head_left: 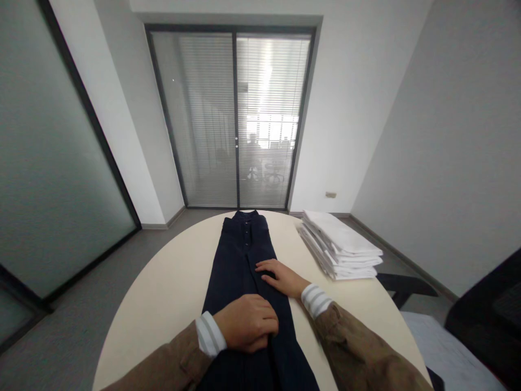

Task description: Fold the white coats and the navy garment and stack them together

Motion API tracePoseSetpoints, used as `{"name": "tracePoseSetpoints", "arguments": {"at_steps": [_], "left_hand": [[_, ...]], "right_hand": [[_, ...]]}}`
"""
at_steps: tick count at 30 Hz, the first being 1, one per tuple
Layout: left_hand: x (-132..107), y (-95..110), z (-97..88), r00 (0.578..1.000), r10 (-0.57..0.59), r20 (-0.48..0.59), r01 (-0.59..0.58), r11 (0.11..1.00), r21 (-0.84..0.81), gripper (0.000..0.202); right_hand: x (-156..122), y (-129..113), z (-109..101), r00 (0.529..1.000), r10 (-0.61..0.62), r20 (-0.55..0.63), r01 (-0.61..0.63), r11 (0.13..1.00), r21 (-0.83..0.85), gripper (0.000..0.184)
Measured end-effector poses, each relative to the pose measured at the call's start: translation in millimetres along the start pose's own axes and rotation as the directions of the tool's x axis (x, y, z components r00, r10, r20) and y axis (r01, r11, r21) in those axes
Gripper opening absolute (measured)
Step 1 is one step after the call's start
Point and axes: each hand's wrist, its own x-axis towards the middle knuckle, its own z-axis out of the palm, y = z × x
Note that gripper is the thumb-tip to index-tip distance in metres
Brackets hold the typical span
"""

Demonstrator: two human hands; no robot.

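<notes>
A dark navy shirt (pixel 232 266) lies lengthwise down the middle of the round table, its collar at the far end and a short row of buttons below it. Its sides look folded in toward the centre, with a long edge running down the middle. My left hand (pixel 248 324) is over the nearer part of the shirt, fingers curled together on the cloth; the fingertips are partly hidden. Farther up, at the shirt's right side, my right hand (pixel 280 277) rests on the fabric with its fingers stretched out and slightly apart.
A stack of folded white cloths (pixel 342 244) sits at the right edge of the cream table (pixel 163 304). Beyond that edge stands a black chair (pixel 488 320) with white fabric (pixel 443 347) on its seat. Glazed doors (pixel 236 119) with blinds are behind the table.
</notes>
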Motion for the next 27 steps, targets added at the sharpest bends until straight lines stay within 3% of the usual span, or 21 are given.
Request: {"name": "tracePoseSetpoints", "arguments": {"at_steps": [4, 8, 12, 16, 21, 27], "left_hand": [[3.8, 17.9, -8.0, 0.996, -0.017, 0.083, 0.016, 1.000, 0.018, 0.016], [8.0, 39.5, -10.3, 0.996, 0.043, 0.084, -0.037, 0.997, -0.073, 0.041], [9.0, 50.1, -4.3, 0.988, 0.142, 0.054, -0.131, 0.977, -0.170, 0.010], [4.1, 45.3, 3.1, 0.977, 0.192, 0.088, -0.137, 0.892, -0.431, 0.014], [-3.7, 37.2, 29.5, 0.932, 0.181, 0.314, 0.015, 0.846, -0.533, 0.020], [-10.5, 37.0, 66.0, 0.909, 0.164, 0.383, 0.121, 0.777, -0.618, 0.030]], "right_hand": [[-0.7, 0.7, 0.5, 1.000, -0.001, -0.013, 0.002, 1.000, 0.008, 0.031], [-2.3, -1.9, -0.6, 1.000, -0.002, -0.013, 0.001, 1.000, -0.004, 0.033], [-2.5, -4.1, -1.7, 1.000, -0.003, -0.007, 0.003, 1.000, -0.009, 0.036], [-2.1, -4.6, -1.6, 1.000, 0.004, -0.015, -0.004, 1.000, -0.005, 0.039], [-4.1, -2.8, -0.6, 0.999, -0.005, -0.036, 0.005, 1.000, 0.006, 0.040], [-6.2, -4.6, -0.7, 0.999, -0.012, -0.040, 0.012, 1.000, -0.007, 0.039]]}}
